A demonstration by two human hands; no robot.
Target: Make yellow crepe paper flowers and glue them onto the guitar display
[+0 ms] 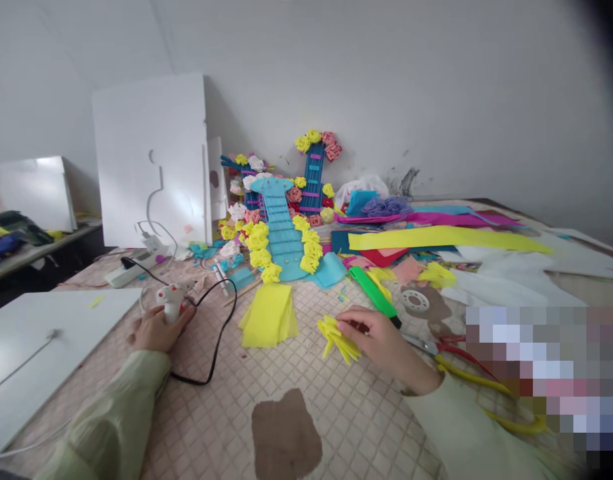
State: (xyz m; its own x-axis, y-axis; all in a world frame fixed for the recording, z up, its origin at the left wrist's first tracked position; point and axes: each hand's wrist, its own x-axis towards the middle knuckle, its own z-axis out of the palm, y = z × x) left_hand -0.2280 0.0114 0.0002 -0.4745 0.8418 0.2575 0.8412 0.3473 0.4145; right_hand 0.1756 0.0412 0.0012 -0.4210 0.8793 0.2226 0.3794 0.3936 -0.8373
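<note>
My left hand [158, 328] is wrapped round the handle of a white glue gun [172, 297], whose black cord [231, 313] loops over the table. With its fingers pinched, my right hand [374, 337] holds a bunched yellow crepe paper flower [337, 339] just over the tiled tabletop. Between the hands lies a stack of yellow crepe paper sheets [269, 316]. Behind it stands a light blue panel with cross strips [280, 230], edged on both sides with yellow paper flowers [259, 243]. The glue gun's nozzle is hard to make out.
A green utility knife [372, 293], a white tape roll [415, 301] and scissors [426, 345] lie around my right hand. Coloured paper strips [446, 239] spread at the back right. A power strip [131, 270] sits at the left, before a white board [151, 160].
</note>
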